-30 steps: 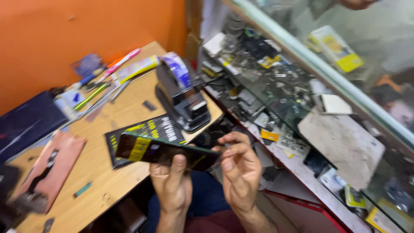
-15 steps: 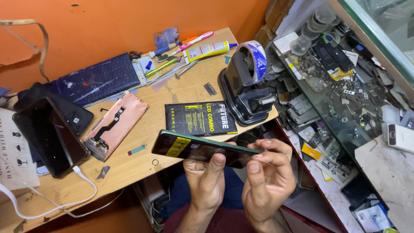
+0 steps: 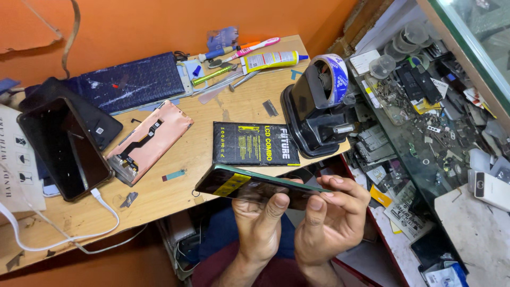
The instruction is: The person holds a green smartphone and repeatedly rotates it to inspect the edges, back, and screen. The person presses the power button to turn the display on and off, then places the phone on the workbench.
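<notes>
Below the wooden bench [image 3: 175,175], a dark phone [image 3: 255,187] is gripped by the left hand [image 3: 258,222] and right hand [image 3: 330,218]; edge inspection seems underway, and steady thumb pressure is needed next.

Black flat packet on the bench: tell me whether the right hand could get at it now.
Probably not at once: the right hand grips the phone together with the left hand. The black packet lies uncovered just beyond the phone.

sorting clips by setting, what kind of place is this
Probably a small phone repair bench: both hands hold an opened phone, a detached pink phone back lies on the wooden table, and loose parts fill the glass counter.
</notes>
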